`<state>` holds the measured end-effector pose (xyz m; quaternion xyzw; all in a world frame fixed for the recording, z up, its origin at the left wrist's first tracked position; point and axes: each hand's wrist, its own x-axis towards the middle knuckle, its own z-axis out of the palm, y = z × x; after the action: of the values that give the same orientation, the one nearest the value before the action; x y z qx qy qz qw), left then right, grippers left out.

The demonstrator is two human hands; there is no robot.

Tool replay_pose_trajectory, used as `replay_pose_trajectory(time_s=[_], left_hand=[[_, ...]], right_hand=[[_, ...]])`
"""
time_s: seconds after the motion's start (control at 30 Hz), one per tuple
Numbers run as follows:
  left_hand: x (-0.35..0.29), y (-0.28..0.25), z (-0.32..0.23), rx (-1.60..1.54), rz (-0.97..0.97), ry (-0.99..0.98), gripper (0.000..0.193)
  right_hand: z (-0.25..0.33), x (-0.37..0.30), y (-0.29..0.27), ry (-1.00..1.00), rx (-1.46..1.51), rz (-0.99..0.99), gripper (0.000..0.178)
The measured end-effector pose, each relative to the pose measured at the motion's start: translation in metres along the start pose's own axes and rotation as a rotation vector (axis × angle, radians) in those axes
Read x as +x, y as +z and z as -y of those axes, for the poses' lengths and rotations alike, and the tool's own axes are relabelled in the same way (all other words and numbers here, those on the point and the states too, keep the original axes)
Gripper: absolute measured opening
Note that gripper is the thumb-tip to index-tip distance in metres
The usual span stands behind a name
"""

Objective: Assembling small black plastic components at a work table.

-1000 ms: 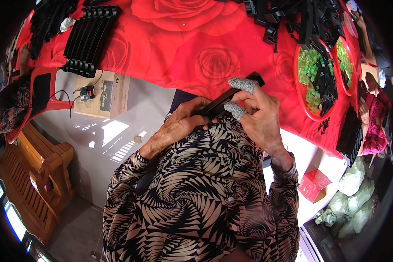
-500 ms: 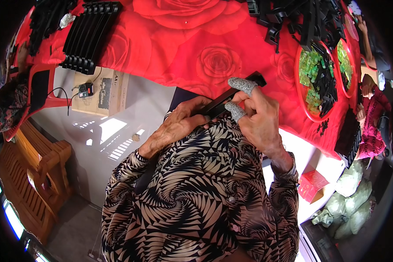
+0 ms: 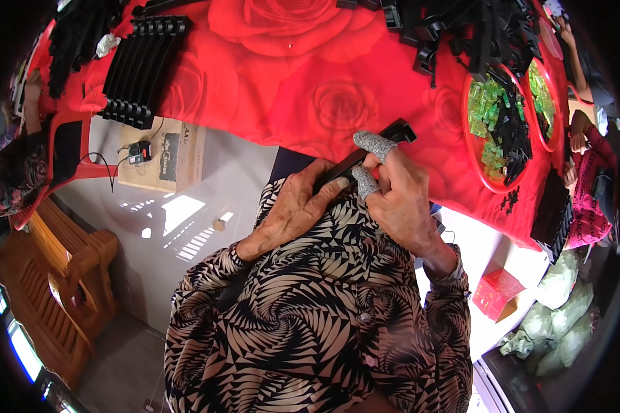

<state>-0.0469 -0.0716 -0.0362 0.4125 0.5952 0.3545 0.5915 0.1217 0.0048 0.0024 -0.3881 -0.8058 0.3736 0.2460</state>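
A long black plastic strip (image 3: 397, 131) lies slanted between my hands, just over the near edge of the red cloth, its far end pointing up and right. My left hand (image 3: 289, 208) is closed around the lower end, thumb along the top. My right hand (image 3: 405, 203) is closed on the strip farther up; two of its fingers wear grey knitted finger covers (image 3: 374, 146). Its other fingers are curled, and whether they hold any small piece cannot be made out.
A row of curved black strips (image 3: 141, 69) stands on the red tablecloth (image 3: 255, 82) at left. Black parts (image 3: 441, 34) pile up at far right, by red baskets (image 3: 470, 148) of green and black pieces. Other people sit at both sides. Below right are a red box (image 3: 492, 292) and pale bags (image 3: 558, 303).
Both hands stay on the black strip, which has shifted slightly left. My left thumb now lies farther up along it. The whole view has moved a little.
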Motion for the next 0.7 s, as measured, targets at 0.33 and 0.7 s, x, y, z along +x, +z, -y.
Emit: replay_pose_trajectory(time_s=[0.33, 0.7], left_hand=[[0.0, 0.002, -0.009, 0.22, -0.022, 0.019, 0.029], [0.004, 0.018, -0.001, 0.089, -0.167, 0.069, 0.02]], right_hand=[[0.003, -0.004, 0.002, 0.046, -0.018, -0.021, 0.045], [-0.003, -0.011, 0.01, -0.019, -0.104, -0.052, 0.055]])
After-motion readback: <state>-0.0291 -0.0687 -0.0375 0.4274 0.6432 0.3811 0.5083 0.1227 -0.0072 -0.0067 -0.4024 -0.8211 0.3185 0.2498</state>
